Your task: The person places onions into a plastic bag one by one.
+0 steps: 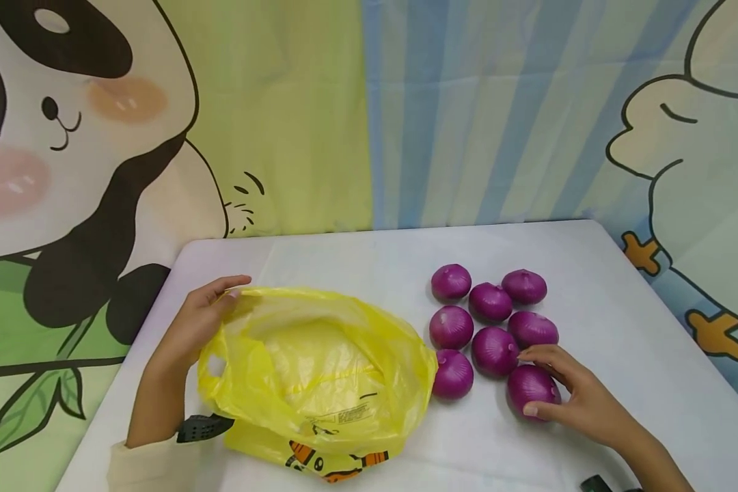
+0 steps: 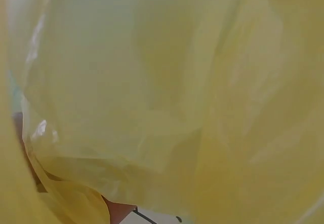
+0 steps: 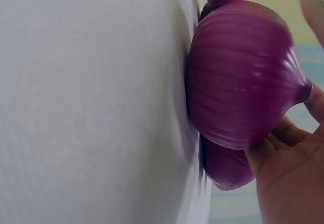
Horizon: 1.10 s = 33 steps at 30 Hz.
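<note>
In the head view, my left hand (image 1: 198, 321) grips the left rim of a yellow plastic bag (image 1: 320, 369), which lies with its mouth wide and no onion visible inside. The bag's yellow film (image 2: 152, 82) fills most of the left wrist view. My right hand (image 1: 590, 400) is curled round the nearest purple onion (image 1: 531, 389), thumb at its near side and fingers over its far side. That onion (image 3: 243, 77) rests on the white cloth in the right wrist view, with the right hand (image 3: 293, 173) against it.
Several more purple onions (image 1: 495, 351) stand grouped right of the bag on the white table (image 1: 344, 260); one (image 1: 452, 374) touches or sits just behind the bag's right edge. Behind the table hangs a cloth (image 1: 295, 123) printed with cartoon animals and stripes.
</note>
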Tool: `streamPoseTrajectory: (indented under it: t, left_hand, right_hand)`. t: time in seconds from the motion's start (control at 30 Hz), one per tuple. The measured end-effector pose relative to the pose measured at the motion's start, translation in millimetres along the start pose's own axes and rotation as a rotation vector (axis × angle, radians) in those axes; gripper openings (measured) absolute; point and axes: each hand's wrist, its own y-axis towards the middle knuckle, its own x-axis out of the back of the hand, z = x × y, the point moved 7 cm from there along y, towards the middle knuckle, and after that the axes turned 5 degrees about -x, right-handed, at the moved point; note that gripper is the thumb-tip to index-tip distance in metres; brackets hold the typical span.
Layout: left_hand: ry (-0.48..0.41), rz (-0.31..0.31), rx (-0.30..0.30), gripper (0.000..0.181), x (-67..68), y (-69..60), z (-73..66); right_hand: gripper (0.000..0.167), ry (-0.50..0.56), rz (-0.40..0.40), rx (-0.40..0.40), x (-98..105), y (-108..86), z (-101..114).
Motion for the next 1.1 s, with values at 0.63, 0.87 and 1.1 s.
streamPoseTrajectory:
  t: [0.63,0.87,1.1]
  left_hand:
    - [-0.046,-0.010,0.041,0.043,-11.1,4.5,6.3]
    - [-0.019,-0.026,0.036,0.043,-16.0,6.1,5.4]
    - [-0.024,-0.044,0.035,0.042,-21.3,4.2,4.9]
  right_hand:
    - [0.057,-0.045,0.095,-0.057,-5.3,-0.2,2.5]
    - [0.062,-0.038,0.041,0.025,2.2,11.4,23.3]
    - [0.065,0.054,-0.052,0.114,8.9,17.7,44.9]
